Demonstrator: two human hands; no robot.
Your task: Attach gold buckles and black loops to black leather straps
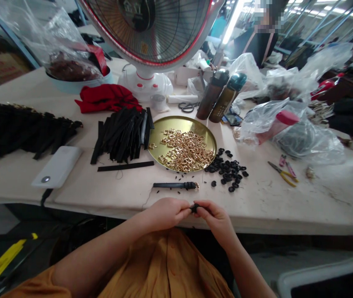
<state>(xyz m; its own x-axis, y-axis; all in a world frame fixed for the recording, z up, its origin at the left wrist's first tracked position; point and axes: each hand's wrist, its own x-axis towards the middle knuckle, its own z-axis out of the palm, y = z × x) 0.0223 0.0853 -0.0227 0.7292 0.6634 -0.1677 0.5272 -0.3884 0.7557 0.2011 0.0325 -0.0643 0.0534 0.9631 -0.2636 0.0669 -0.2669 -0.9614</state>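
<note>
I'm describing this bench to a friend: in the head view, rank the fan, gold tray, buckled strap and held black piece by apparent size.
1. Fan, though cut off by the top edge
2. Gold tray
3. Buckled strap
4. Black piece, partly hidden by the fingers

Small black piece [194,208] partly hidden by left hand [171,213] and right hand [216,216], too small to identify, fan [151,39] cropped at 12 o'clock, black straps [18,130] cut off at 9 o'clock
</note>
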